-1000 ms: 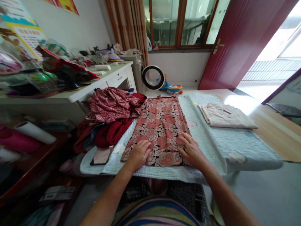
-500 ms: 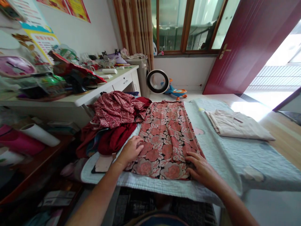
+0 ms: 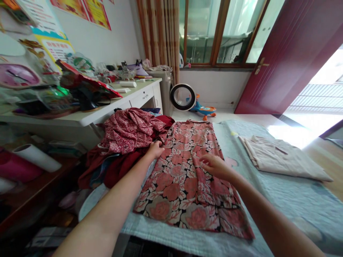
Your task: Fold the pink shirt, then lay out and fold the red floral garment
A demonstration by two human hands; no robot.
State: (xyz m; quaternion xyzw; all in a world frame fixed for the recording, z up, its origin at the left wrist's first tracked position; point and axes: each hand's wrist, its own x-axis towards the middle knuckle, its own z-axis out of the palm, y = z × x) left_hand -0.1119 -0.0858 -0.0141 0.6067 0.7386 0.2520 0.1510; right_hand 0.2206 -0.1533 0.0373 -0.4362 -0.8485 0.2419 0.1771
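Observation:
A folded floral garment [image 3: 177, 178] in dusty red, beige and black lies flat on a pale blue quilted cover [image 3: 160, 226]. My left hand [image 3: 155, 150] is at the garment's left edge with its fingers curled closed on the fabric. Over the right half of the cloth, my right hand [image 3: 213, 165] hovers at or just above the surface, fingers loosely bent and apart. Beside my left forearm is a heap with a crumpled red-and-white patterned garment [image 3: 131, 130] on top and dark red cloth [image 3: 120, 167] beneath.
A folded beige garment [image 3: 284, 157] rests on the cover at the right. To the left stands a white desk [image 3: 144, 85] crowded with items. Beyond the cover are a front-loading washer with its round door [image 3: 183, 97] open, a blue-and-orange ride-on toy [image 3: 205, 110] and a dark red door [image 3: 268, 53].
Both hands have moved away from me along the garment, the left to its upper left edge, the right toward its middle. The garment's near right corner now spreads out further.

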